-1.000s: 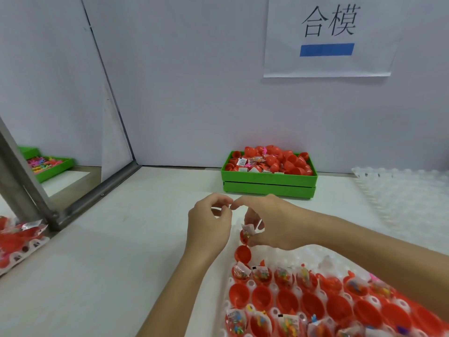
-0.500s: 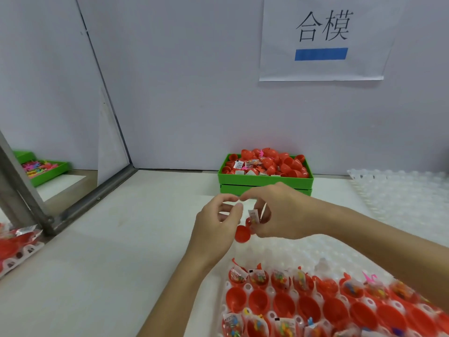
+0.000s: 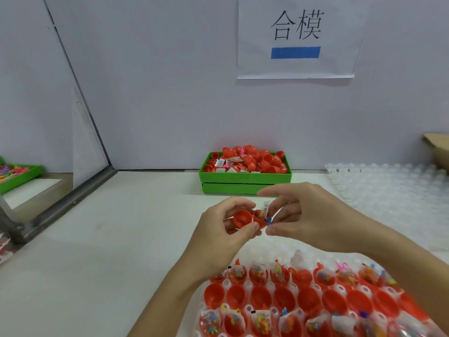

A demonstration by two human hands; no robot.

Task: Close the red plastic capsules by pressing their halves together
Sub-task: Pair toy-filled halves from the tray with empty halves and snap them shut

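Note:
Both my hands hold one open red capsule (image 3: 243, 218) above the table. My left hand (image 3: 226, 229) grips its empty half between thumb and fingers. My right hand (image 3: 298, 215) pinches the other half, from which a small toy packet (image 3: 265, 209) sticks up. The two halves sit side by side, joined at a hinge, not pressed together. Below them lies a clear blister tray (image 3: 267, 254) with rows of open red capsules (image 3: 286, 297); some halves hold toy packets, others are empty.
A green bin (image 3: 245, 178) heaped with red capsules stands at the back wall. A stack of clear empty trays (image 3: 393, 188) lies at the right, with a cardboard box (image 3: 437, 152) behind. Left, past a metal frame (image 3: 60, 203), is another green tray (image 3: 19, 173) of toys.
Both hands lifted the open capsule out of the tray's far row and raised it. The empty half has swung up beside the filled half.

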